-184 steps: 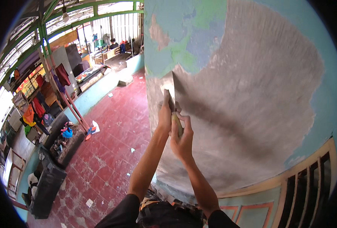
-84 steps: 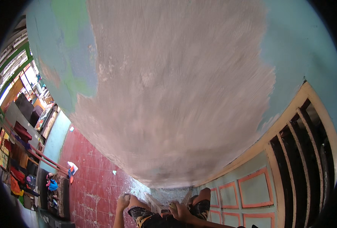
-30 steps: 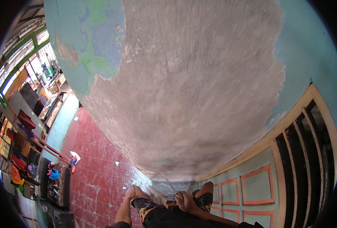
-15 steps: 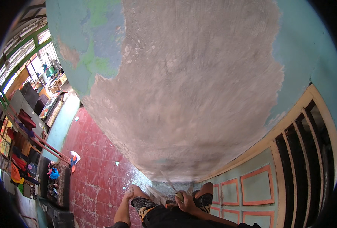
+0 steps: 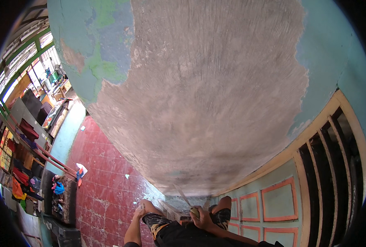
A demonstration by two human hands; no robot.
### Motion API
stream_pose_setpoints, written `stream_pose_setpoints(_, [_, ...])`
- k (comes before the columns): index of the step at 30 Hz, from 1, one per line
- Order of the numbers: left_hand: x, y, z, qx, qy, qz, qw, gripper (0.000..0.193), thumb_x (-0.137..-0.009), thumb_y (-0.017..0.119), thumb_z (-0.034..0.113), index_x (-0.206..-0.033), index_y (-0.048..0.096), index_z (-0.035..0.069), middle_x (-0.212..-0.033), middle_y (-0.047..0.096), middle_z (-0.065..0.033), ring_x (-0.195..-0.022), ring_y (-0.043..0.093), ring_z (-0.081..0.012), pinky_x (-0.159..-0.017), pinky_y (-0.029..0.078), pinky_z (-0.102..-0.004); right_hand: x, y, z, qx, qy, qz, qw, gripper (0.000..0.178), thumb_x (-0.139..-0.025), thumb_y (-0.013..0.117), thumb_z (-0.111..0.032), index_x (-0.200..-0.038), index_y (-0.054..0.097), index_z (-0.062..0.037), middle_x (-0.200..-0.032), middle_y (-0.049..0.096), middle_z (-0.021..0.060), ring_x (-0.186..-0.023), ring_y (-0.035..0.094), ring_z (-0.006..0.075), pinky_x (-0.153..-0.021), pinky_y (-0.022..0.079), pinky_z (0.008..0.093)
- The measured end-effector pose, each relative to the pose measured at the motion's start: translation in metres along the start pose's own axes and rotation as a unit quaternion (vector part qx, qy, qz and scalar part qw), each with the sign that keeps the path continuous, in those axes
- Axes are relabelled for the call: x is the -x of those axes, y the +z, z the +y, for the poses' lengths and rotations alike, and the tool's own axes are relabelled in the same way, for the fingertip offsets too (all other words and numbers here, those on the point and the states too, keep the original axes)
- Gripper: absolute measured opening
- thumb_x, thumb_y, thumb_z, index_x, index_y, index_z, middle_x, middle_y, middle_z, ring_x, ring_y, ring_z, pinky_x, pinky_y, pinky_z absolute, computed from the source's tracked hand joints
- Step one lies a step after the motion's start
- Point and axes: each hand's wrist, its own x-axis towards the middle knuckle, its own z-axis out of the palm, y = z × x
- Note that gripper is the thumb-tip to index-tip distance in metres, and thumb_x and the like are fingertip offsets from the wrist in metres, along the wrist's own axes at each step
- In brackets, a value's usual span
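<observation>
My right hand (image 5: 203, 220) is closed round the yellowish handle (image 5: 195, 212) of a tool with a long, narrow blade (image 5: 182, 193). The blade slants up and left, toward the foot of the wall; I cannot tell whether it touches. Against my left knee rests my left hand (image 5: 139, 210), whitish with dust, holding nothing that I can see. In front of me rises the wall (image 5: 207, 99), with a large patch of bare grey-brown plaster. Blue-green paint (image 5: 331, 53) surrounds the patch, and flaking green and blue layers (image 5: 109, 45) show at upper left.
Right of me stands a blue-green panelled door (image 5: 280, 201) with orange trim, beside a barred opening (image 5: 329, 164) in a cream frame. Red floor tiles (image 5: 102, 181) with pale crumbs spread to the left. Farther left are cluttered shelves (image 5: 24, 181) and a dark bench (image 5: 63, 230).
The view has shifted very slightly. Both hands and the long-bladed tool stay almost in the same place.
</observation>
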Motion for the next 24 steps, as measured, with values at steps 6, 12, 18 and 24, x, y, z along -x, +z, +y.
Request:
stream_pose_setpoints(6, [0.004,-0.003,0.015,-0.007,-0.037,-0.035,0.999,0.076,-0.096,0.018,0.06,-0.137,0.044,0.001,-0.139,0.045,-0.0254,-0.133,0.038,-0.0386,-0.111,0.03,-0.0417,0.0,0.002,0.008,-0.005,0.0,-0.001,1.0,0.028,-0.091,0.061,-0.019,-0.106,0.054,0.0037,-0.071,0.064,0.0133,-0.061,0.067,0.0239,-0.054,0.051,0.0334])
stream_pose_setpoints(12, [0.003,-0.002,0.005,0.003,-0.039,-0.045,0.998,0.079,-0.095,0.017,0.063,-0.141,0.042,0.004,-0.141,0.044,-0.0239,-0.135,0.036,-0.0382,-0.112,0.029,-0.041,0.0,0.001,0.003,-0.003,-0.004,0.003,1.0,0.027,-0.091,0.061,-0.018,-0.106,0.054,0.0034,-0.071,0.064,0.0132,-0.061,0.067,0.0233,-0.053,0.05,0.0333])
stream_pose_setpoints(18, [0.004,0.007,-0.008,0.011,-0.015,-0.002,1.0,0.075,-0.097,0.02,0.059,-0.132,0.05,0.0,-0.132,0.05,-0.0287,-0.129,0.042,-0.042,-0.107,0.034,-0.0445,0.002,0.0,0.001,-0.017,0.036,-0.006,0.999,0.035,-0.089,0.063,-0.025,-0.112,0.053,0.0003,-0.076,0.065,0.0219,-0.069,0.065,0.0416,-0.057,0.052,0.0455])
stream_pose_setpoints(24, [0.005,-0.003,0.001,-0.033,-0.032,-0.027,0.999,0.075,-0.095,0.027,0.062,-0.134,0.05,0.003,-0.132,0.053,-0.0251,-0.126,0.047,-0.0414,-0.105,0.037,-0.0436,0.0,0.002,0.003,-0.003,0.006,0.012,1.0,0.029,-0.092,0.059,-0.021,-0.109,0.053,0.0019,-0.071,0.063,0.0159,-0.061,0.064,0.0307,-0.055,0.049,0.0379])
